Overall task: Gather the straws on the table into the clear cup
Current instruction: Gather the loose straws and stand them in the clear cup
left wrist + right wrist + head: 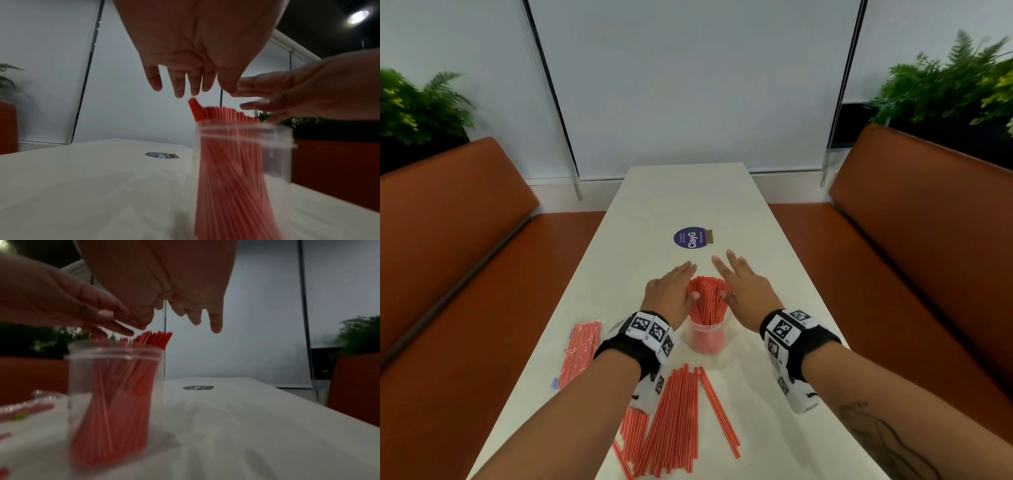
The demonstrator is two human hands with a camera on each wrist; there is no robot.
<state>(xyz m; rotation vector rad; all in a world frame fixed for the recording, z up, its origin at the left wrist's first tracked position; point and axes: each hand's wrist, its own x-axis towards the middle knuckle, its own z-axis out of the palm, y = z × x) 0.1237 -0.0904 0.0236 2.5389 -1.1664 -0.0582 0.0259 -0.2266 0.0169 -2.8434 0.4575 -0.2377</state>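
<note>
A clear cup (709,337) (275,155) (82,386) stands on the white table (756,274), packed with a bundle of red-and-white striped straws (708,301) (224,162) (115,394). My left hand (671,291) (185,65) and right hand (743,284) (174,288) hover on either side of the straw tops, fingers straight and spread, holding nothing. A loose pile of straws (674,418) lies on the table near me, between my forearms.
A plastic pack of straws (580,353) lies left of the cup. A round purple sticker (690,238) sits beyond my hands. Orange benches (448,240) flank the table on both sides, with plants (945,85) behind them.
</note>
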